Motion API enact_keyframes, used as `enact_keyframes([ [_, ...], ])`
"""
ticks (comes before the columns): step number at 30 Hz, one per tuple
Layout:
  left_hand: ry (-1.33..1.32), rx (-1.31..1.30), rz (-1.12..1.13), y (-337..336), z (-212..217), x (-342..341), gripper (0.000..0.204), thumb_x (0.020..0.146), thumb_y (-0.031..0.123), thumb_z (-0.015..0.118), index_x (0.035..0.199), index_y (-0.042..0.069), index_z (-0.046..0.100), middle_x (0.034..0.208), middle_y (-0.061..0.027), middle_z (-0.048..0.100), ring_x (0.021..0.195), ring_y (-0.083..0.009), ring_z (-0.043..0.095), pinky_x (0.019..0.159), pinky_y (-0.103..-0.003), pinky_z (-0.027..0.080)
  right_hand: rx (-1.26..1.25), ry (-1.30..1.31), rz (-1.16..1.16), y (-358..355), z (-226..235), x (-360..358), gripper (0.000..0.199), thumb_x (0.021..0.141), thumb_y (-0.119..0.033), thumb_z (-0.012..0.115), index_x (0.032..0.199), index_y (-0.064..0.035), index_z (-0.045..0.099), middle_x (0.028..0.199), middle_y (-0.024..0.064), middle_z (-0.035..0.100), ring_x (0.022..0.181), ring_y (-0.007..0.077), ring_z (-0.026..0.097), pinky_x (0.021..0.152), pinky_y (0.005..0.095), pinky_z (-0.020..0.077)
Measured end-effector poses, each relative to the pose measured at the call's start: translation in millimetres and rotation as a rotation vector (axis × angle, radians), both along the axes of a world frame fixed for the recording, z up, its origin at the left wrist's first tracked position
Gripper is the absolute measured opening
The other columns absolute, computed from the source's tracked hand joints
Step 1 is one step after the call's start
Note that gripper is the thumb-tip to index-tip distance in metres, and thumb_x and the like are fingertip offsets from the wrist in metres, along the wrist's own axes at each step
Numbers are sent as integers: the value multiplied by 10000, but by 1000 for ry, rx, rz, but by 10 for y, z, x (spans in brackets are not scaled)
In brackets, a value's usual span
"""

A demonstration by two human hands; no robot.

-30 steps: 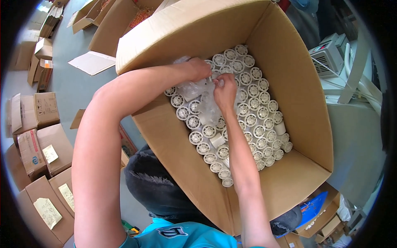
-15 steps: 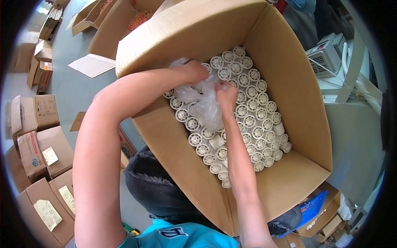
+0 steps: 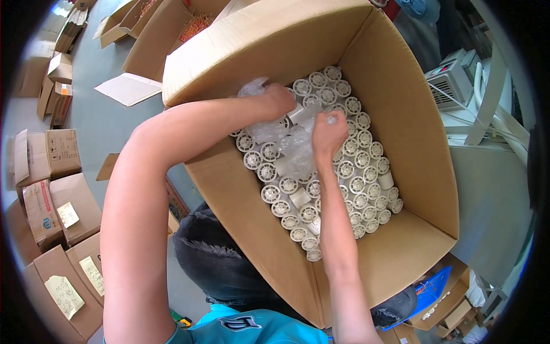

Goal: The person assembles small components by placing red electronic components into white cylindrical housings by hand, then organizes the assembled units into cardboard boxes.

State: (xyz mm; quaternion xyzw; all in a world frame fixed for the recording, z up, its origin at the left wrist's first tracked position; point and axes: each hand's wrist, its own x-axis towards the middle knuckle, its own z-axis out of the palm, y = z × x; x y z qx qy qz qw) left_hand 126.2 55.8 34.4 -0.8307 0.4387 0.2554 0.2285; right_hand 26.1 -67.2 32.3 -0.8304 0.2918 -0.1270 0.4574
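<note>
Reaching into a big open cardboard box point(image 3: 401, 143) with both hands — left hand point(image 3: 279, 98) at the far side, curled around a small white cylindrical part point(image 3: 296, 113) and touching the crumpled clear plastic wrap point(image 3: 286, 143) just below it. Right hand point(image 3: 327, 133) sits just beside it, fingers pinched on the same wrap; its edge bunches under the palm. Wrap lies between and under the two hands, on top of the parts. Box floor is packed with white round spoked caps point(image 3: 349, 186), mostly upright in tight rows, running from under the hands toward the near wall; a few lie tipped on their sides. Left of the left forearm — smaller closed cartons point(image 3: 51, 189) on the floor, some with yellow notes.
</note>
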Motion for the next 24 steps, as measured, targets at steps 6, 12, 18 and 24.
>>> enact_keyframes([
  [6,28,22,-93,15,50,20,180,744,85,654,919,84,693,988,-97,684,944,-256,664,737,-390,544,-177,310,344,-236,-269,330,317,759,-152,581,1060,-60,615,959,228,656,973,390,613,819,461,485],
  [12,146,25,41,-7,94,103,247,701,73,677,946,48,685,1001,-133,675,948,-291,655,743,-417,540,-305,458,498,-246,-370,612,393,761,-132,606,1151,-101,577,1038,204,649,973,352,627,822,452,505],
  [18,155,-87,50,-20,128,114,225,721,43,622,944,17,638,938,-177,666,915,-330,652,730,-436,539,-332,490,532,-273,-479,529,251,757,-128,622,1000,-77,660,1030,168,661,962,351,632,817,446,509],
  [24,85,-336,150,131,-199,81,185,732,47,624,907,-15,617,941,-174,660,903,-332,654,756,-435,535,-269,409,579,-297,-572,513,201,764,-125,611,942,-43,660,1040,193,620,970,367,606,813,469,491],
])
